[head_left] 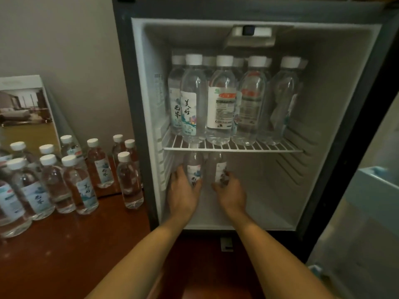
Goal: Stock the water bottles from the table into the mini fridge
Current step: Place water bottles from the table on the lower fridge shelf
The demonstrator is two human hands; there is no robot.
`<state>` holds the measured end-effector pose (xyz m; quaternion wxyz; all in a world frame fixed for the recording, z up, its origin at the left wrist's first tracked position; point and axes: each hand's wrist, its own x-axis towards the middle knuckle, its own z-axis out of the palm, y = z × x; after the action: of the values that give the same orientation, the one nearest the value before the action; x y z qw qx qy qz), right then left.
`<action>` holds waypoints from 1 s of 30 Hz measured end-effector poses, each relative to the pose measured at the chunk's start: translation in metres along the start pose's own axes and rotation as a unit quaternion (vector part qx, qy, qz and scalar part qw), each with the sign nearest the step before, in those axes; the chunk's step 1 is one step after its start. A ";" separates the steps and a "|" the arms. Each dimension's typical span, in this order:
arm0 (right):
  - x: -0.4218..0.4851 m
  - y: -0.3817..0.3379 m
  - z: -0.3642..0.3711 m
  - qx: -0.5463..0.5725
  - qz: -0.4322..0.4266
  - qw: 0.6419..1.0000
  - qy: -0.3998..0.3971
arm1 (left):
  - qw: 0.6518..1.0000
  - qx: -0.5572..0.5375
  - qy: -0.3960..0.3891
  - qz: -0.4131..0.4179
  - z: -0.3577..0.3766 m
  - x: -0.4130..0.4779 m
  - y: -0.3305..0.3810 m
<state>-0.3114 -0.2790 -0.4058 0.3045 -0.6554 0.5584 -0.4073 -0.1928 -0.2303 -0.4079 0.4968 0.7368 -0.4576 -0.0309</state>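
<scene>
The open mini fridge [336,117] fills the middle of the view. Its upper wire shelf [259,148] carries several clear water bottles with white caps [220,100]. Both my arms reach into the lower compartment. My left hand [183,195] grips a bottle with a blue-and-white label [194,167], standing at the back left. Beside it, my right hand [231,194] grips a second bottle [218,167]. The tops of both bottles are hidden behind the shelf. Several more bottles [79,182] stand on the brown wooden table [64,251] at the left.
The fridge door [362,223] hangs open at the right. A framed picture card [26,108] leans against the grey wall behind the table's bottles. The right part of the lower compartment floor [269,208] holds nothing.
</scene>
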 end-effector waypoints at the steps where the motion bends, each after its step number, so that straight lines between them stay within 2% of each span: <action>1: 0.003 0.003 0.004 -0.001 0.008 1.000 -0.007 | 1.000 0.007 0.005 0.004 0.003 0.006 -0.001; 9: 0.032 0.004 0.035 -0.010 -0.013 1.000 -0.011 | 0.995 0.102 0.002 -0.003 0.023 0.029 -0.013; 16: 0.039 0.002 0.043 -0.031 -0.026 0.999 -0.004 | 0.993 0.107 -0.029 -0.038 0.029 0.030 -0.018; 25: 0.009 -0.025 0.031 -0.083 0.001 0.996 -0.027 | 0.989 0.084 -0.125 -0.002 -0.008 0.004 -0.001; 30: -0.024 -0.043 0.015 -0.092 -0.027 0.995 -0.012 | 0.987 0.065 -0.141 0.030 -0.044 -0.016 0.009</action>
<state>-0.2785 -0.2481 -0.3805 0.2384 -0.7001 0.5720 -0.3548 -0.1856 -0.1890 -0.3851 0.3785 0.7420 -0.5460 -0.0900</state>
